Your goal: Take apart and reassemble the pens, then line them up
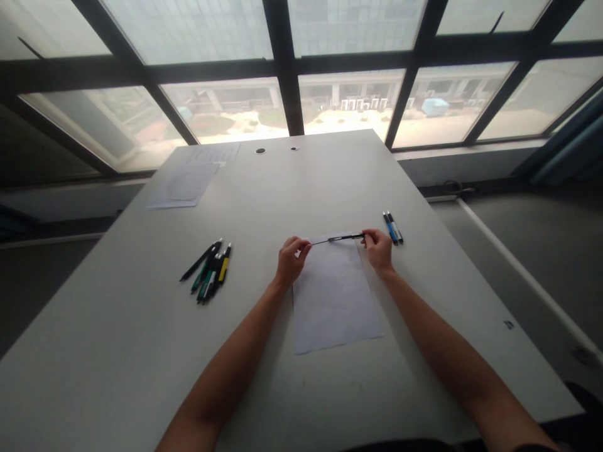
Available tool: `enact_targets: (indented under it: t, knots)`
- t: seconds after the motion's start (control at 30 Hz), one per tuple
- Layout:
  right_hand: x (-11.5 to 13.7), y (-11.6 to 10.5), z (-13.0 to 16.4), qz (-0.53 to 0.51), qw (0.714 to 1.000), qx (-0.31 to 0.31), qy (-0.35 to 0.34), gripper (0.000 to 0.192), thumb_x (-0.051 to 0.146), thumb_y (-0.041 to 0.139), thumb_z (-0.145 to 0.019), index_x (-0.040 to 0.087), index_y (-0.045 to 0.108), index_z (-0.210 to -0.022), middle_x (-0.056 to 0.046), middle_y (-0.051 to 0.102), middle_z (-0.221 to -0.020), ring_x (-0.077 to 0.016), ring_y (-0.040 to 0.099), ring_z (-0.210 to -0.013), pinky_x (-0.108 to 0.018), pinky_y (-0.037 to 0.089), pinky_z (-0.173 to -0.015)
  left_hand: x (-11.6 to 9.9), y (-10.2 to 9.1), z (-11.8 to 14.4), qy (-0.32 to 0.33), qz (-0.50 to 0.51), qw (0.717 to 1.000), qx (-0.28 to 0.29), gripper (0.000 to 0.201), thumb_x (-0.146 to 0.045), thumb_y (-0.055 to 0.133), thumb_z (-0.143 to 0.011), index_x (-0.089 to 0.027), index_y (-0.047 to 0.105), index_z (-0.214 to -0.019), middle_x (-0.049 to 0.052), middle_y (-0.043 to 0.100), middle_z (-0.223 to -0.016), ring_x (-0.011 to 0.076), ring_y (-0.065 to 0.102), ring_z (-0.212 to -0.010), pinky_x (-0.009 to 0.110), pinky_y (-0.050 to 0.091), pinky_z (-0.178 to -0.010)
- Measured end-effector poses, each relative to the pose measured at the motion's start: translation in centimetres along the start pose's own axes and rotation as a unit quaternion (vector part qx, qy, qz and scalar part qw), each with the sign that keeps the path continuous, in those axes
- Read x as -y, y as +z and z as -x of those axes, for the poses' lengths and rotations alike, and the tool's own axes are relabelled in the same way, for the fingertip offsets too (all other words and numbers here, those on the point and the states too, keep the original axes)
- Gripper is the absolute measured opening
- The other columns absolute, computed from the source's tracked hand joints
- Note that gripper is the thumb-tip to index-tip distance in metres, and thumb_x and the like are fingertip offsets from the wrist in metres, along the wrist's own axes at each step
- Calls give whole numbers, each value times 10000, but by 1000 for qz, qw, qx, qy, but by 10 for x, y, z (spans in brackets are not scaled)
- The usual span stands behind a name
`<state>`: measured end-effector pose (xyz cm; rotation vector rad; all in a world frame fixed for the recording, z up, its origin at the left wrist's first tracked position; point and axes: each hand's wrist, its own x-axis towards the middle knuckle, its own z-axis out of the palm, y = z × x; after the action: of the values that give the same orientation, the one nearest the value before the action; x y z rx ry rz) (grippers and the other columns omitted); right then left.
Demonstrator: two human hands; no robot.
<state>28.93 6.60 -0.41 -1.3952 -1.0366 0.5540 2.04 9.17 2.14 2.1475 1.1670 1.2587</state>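
Observation:
Above the far end of a white sheet of paper point(336, 295), my right hand point(378, 249) pinches the rear end of a black pen barrel point(346, 237). My left hand point(291, 259) has its thumb and fingertips closed on a thin dark pen refill point(320, 242). The refill lies in line with the barrel and its right end meets the barrel's left end; whether it reaches inside I cannot tell. Just beyond my right hand lie two pens side by side, a blue and black pen point(391, 228) and a white and black pen point(396, 228).
A loose pile of several pens point(210, 273), black, green and yellow, lies on the white table point(301, 194) to the left. Printed papers point(183, 182) rest at the far left corner. Two round holes, one a cable hole point(260, 150), sit near the window edge.

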Motion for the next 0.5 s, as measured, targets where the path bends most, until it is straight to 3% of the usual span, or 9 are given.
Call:
enact_targets:
  t: [0.17,0.27,0.5]
  knots:
    - [3,-1,5,166,979,44,-111,252,200,478,-893,177,726,-928,-92,732,-892,-233,645,-848,-354,496,-799,0,0,0,27,-18,999,18,147,-322,601,-935,-223,679,-859,37,630,-815,184,567,-813,331,482,-778]
    - [2,-1,6,254,956,68,-134,272,133,454,-871,170,722,-896,-114,724,-909,-260,615,-905,-387,478,-859,1,1,0,54,-48,996,58,142,-315,590,-944,-230,687,-885,47,657,-867,203,572,-877,357,476,-833]
    - [7,-4,8,304,934,84,-169,300,64,450,-853,163,724,-927,-124,678,-952,-276,554,-965,-399,461,-893,11,4,2,80,-91,983,137,125,-288,604,-938,-252,718,-901,51,678,-939,217,555,-912,364,476,-845]
